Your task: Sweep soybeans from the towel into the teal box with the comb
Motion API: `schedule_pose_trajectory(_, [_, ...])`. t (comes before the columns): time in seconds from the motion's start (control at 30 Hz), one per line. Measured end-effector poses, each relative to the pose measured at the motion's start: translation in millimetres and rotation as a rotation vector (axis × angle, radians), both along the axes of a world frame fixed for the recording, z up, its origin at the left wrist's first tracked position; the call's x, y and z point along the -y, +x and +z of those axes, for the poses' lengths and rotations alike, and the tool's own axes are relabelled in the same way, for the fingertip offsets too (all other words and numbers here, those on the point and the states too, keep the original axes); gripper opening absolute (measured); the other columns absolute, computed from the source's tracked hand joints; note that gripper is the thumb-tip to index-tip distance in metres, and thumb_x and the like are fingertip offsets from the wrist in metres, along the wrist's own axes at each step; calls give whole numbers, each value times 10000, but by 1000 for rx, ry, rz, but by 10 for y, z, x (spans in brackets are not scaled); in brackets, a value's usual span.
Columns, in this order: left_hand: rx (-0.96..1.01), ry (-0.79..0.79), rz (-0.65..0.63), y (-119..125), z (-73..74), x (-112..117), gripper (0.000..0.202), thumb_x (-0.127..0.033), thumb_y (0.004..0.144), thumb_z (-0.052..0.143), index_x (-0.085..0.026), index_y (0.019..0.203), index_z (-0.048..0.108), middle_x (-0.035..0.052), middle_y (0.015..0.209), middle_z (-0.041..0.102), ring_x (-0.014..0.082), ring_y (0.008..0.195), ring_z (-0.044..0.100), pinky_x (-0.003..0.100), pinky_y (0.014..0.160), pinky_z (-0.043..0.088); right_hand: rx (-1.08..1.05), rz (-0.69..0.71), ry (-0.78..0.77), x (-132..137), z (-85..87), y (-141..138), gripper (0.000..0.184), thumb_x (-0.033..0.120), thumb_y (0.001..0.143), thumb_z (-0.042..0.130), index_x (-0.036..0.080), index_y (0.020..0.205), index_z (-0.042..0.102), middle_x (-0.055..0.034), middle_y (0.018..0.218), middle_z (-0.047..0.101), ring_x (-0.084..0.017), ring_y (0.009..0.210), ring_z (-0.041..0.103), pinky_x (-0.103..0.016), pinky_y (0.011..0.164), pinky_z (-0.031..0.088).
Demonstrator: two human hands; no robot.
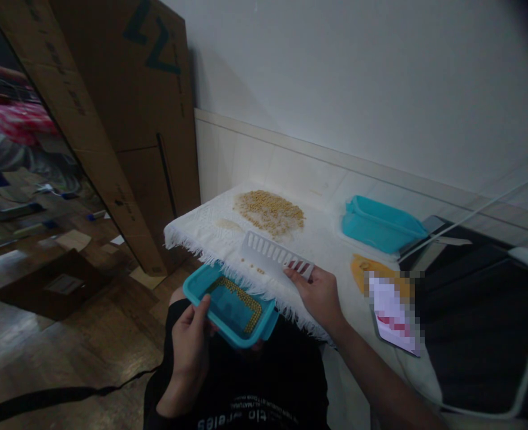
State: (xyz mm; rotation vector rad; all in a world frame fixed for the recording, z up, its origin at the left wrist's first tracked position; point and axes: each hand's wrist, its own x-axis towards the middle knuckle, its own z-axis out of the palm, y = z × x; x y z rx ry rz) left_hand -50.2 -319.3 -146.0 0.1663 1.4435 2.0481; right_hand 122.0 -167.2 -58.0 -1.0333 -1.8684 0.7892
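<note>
My left hand (191, 337) grips the near-left rim of a blue plastic container (241, 343), thumb over the edge. Inside it, yellow beans (255, 304) gather along the far and right sides. The container is just below the table's fringed edge, over my lap. In my right hand (320, 295) is a pale slotted plastic strip (270, 257), tilted above the white cloth (201, 233). A few loose beans lie on the cloth by the strip's lower edge. Farther back, a spread-out pile of beans (270, 212) rests on the cloth.
A second blue container (380, 227) stands against the wall at the right. Near it lie an orange-yellow item (362, 272), a phone with a lit screen (396, 328) and a black bag-like item (479, 322). A tall cardboard box (147, 119) rises at left; a person's legs (26, 158) show beyond.
</note>
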Motion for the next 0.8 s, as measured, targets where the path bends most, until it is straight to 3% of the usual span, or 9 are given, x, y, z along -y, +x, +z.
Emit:
schedule_pose_trajectory(0.23, [39, -2, 3, 6, 25, 7, 435, -499, 672, 857, -181, 611, 567, -69, 527, 455, 84, 482, 409, 204, 462, 360, 52, 78, -5, 193, 49, -4, 323, 472, 810, 696, 175, 714, 776, -23, 607, 715, -171, 514, 612, -248, 480, 437])
schedule_pose_trajectory(0.33, [38, -4, 13, 3, 22, 6, 442, -495, 666, 861, -185, 596, 554, -69, 519, 450, 84, 478, 404, 203, 458, 362, 25, 93, -10, 183, 85, 12, 291, 457, 804, 704, 185, 741, 785, -33, 671, 747, -191, 571, 656, -263, 524, 481])
schedule_pose_trajectory(0.53, [30, -21, 5, 1, 18, 3, 439, -517, 663, 856, -180, 609, 580, -54, 525, 490, 91, 481, 426, 208, 458, 375, -81, -47, 2, -98, 51, 14, 346, 505, 776, 719, 170, 821, 790, -69, 788, 788, -249, 719, 720, -324, 651, 551])
schedule_pose_trajectory(0.67, [20, -25, 25, 5, 41, 2, 455, -517, 647, 864, -179, 594, 563, -60, 510, 470, 87, 474, 417, 205, 451, 367, -27, 22, -33, -332, -32, -19, 399, 545, 761, 720, 153, 801, 783, -76, 767, 780, -241, 683, 700, -322, 628, 528])
schedule_pose_trajectory(0.8, [7, -34, 20, -1, 45, 6, 453, -506, 658, 862, -180, 585, 556, -62, 508, 469, 85, 470, 420, 202, 452, 363, -112, 36, -156, -671, -108, -31, 513, 616, 662, 775, 140, 852, 781, -96, 840, 790, -246, 734, 709, -327, 654, 528])
